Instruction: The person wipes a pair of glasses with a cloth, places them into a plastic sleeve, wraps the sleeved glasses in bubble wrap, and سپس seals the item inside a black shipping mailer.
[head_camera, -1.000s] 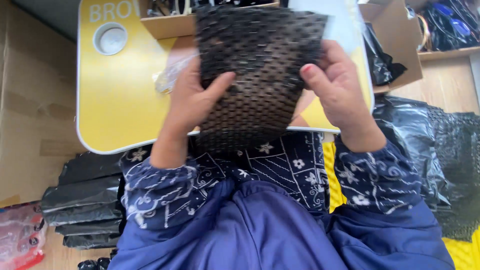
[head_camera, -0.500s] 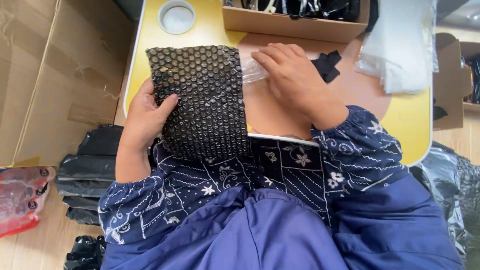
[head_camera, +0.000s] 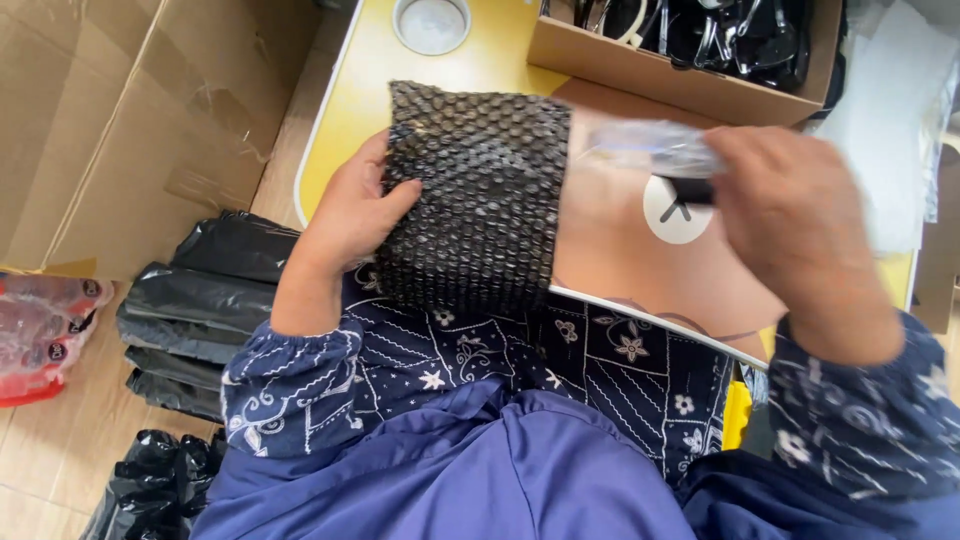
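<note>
My left hand grips the left edge of a black bubble-wrap pouch, held flat over the near edge of a small yellow lap table. My right hand, blurred by motion, holds a small item in clear plastic wrap with a dark part below it, just right of the pouch's top. A brown pad with a white round mark lies on the table under my right hand.
An open cardboard box of dark items stands at the table's back. A round white cup recess is at the back left. Large cardboard stands left. Stacked black bags and a red packet lie on the floor.
The pouch went from both hands in front of me to my left hand alone. My right hand left it, lay on the table, and has now lifted the clear-wrapped item.
</note>
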